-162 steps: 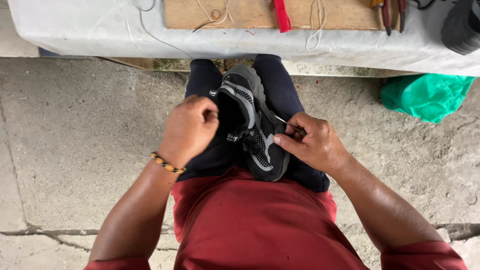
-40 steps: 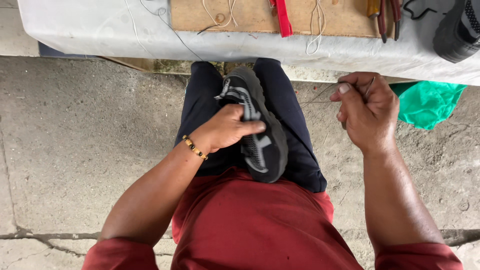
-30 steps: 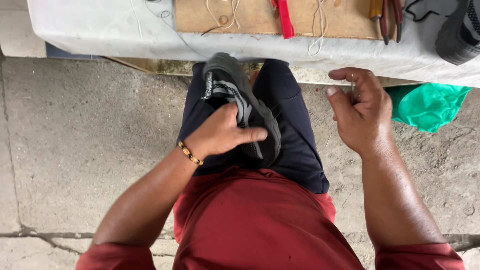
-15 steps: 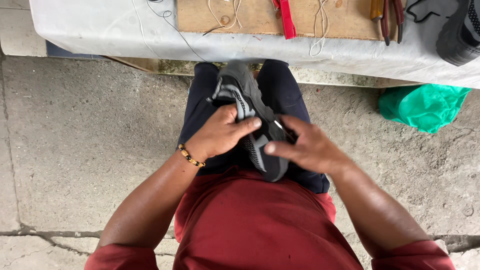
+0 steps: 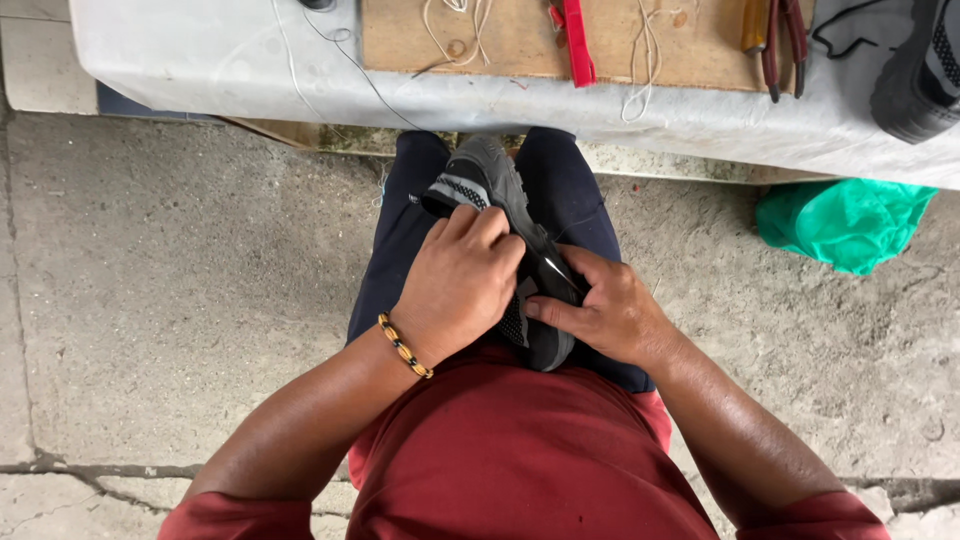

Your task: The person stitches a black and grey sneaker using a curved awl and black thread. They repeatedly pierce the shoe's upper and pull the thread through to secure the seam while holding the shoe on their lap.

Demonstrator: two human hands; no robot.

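Gripping now: your right hand (image 5: 610, 318), raised and apart from the shoe a second ago, is back down, fingers pressed on the dark shoe (image 5: 495, 190).
Left hand: your left hand (image 5: 460, 285) stays closed over the shoe's upper, beaded bracelet (image 5: 404, 346) at the wrist.
Shoe: it lies on your lap, toe towards the bench (image 5: 200, 60).
Containers: green bag (image 5: 845, 222) on the ground, contents hidden.
Bench: wooden board (image 5: 500, 40), pliers (image 5: 775, 40).

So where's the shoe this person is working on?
In the head view the dark shoe lies on the person's lap at centre frame, gripped between the left hand and right hand.
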